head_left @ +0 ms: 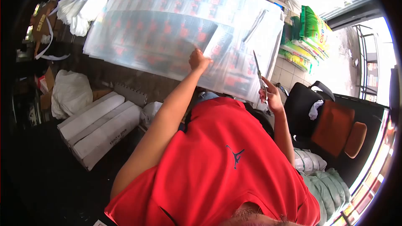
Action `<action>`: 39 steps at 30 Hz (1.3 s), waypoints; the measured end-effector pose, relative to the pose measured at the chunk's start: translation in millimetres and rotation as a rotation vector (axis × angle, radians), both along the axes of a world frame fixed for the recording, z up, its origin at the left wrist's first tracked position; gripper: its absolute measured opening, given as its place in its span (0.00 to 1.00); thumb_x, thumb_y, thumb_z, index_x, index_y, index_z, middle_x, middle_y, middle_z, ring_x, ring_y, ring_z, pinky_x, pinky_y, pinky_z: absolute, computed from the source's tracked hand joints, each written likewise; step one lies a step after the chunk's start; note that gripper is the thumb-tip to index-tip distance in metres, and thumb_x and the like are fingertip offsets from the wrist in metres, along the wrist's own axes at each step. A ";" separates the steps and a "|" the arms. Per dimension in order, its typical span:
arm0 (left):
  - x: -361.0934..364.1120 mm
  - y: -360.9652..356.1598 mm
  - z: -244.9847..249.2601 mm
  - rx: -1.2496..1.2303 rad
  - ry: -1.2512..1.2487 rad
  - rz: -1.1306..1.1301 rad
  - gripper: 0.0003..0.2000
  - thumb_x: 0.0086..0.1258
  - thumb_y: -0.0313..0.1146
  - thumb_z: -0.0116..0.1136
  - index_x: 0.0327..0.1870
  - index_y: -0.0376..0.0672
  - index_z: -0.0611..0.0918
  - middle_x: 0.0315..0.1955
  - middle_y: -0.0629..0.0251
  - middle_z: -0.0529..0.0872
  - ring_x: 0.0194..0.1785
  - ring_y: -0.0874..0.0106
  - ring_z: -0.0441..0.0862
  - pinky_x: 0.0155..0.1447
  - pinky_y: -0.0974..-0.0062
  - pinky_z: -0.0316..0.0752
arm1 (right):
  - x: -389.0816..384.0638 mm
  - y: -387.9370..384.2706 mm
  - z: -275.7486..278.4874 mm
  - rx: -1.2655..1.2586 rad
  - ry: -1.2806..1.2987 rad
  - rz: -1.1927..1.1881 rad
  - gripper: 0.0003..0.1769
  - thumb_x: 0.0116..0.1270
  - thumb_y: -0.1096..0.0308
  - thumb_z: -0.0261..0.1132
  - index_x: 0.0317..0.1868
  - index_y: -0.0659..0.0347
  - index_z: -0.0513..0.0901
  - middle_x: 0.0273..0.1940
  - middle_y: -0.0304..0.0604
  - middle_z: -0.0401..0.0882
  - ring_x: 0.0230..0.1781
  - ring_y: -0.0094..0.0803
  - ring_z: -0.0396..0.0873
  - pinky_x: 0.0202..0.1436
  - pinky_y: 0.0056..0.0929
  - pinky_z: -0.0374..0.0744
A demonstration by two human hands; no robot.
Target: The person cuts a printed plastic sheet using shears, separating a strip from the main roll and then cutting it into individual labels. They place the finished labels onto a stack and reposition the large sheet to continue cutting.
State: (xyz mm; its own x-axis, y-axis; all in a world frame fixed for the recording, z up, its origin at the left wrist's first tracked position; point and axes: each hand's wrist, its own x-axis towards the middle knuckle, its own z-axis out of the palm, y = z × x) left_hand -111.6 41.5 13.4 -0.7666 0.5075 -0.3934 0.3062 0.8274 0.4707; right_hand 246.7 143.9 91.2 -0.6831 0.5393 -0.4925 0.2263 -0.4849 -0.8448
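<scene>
A broad stack of translucent printed plastic sheets [138, 37], with rows of red and dark marks, covers the table in front of me. My left hand [199, 61] is closed at the near middle of the stack, pinching the plastic at the corner of a greyish sheet. On the right, beside the stack's near right corner, my right hand [271, 96] grips a pair of scissors [258, 69] by the handles. Their long, narrow blades point up and away from me, over the plastic. A dark-edged strip [254, 26] lies on the sheets farther back.
Green printed sacks [312, 33] are piled right of the table on a tiled floor. A black chair [303, 104] and an orange-brown cushion [333, 127] stand at my right. A long white carton [100, 125] and white bag [72, 93] sit at left. White bundles [77, 14] hang behind.
</scene>
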 end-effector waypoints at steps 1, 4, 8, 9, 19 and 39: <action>-2.4 -0.3 -2.3 0.001 0.000 -0.013 0.40 0.42 0.47 0.82 0.57 0.38 0.77 0.55 0.49 0.81 0.61 0.54 0.78 0.61 0.59 0.75 | 0.2 1.5 1.8 0.007 0.003 0.002 0.41 0.64 0.70 0.67 0.75 0.67 0.60 0.27 0.37 0.75 0.21 0.23 0.72 0.26 0.24 0.72; -8.1 6.2 -7.3 0.211 0.125 -0.158 0.26 0.50 0.39 0.76 0.50 0.38 0.82 0.44 0.52 0.88 0.48 0.56 0.86 0.51 0.63 0.80 | 6.4 8.4 7.7 0.031 -0.019 0.011 0.40 0.65 0.71 0.67 0.75 0.67 0.60 0.26 0.37 0.75 0.20 0.23 0.73 0.26 0.24 0.73; 2.0 57.2 55.1 0.390 -0.020 -0.423 0.18 0.60 0.34 0.66 0.51 0.37 0.82 0.46 0.47 0.87 0.51 0.51 0.84 0.52 0.60 0.79 | 29.6 16.9 5.4 0.046 -0.004 -0.063 0.39 0.62 0.76 0.61 0.75 0.66 0.61 0.27 0.37 0.75 0.20 0.23 0.72 0.25 0.23 0.73; 6.8 78.8 64.9 0.462 0.032 -0.481 0.18 0.61 0.33 0.64 0.52 0.37 0.82 0.48 0.47 0.86 0.52 0.51 0.84 0.53 0.59 0.79 | 36.8 18.2 2.6 0.044 -0.012 -0.081 0.39 0.62 0.76 0.61 0.75 0.66 0.61 0.27 0.37 0.75 0.20 0.23 0.72 0.25 0.23 0.73; 73.9 253.4 95.1 0.858 -0.073 -0.360 0.27 0.59 0.37 0.70 0.60 0.42 0.76 0.51 0.53 0.86 0.56 0.59 0.84 0.61 0.65 0.78 | 93.6 12.0 -6.1 0.028 -0.014 -0.308 0.41 0.60 0.77 0.60 0.75 0.65 0.61 0.29 0.38 0.78 0.19 0.23 0.73 0.24 0.22 0.72; 72.6 -141.1 -16.7 0.243 -0.726 0.084 0.11 0.70 0.40 0.65 0.37 0.41 0.82 0.28 0.71 0.84 0.29 0.83 0.76 0.33 0.83 0.72 | 31.0 76.8 -44.4 0.171 -0.257 -0.336 0.35 0.67 0.62 0.71 0.69 0.69 0.70 0.20 0.33 0.73 0.15 0.18 0.68 0.19 0.21 0.67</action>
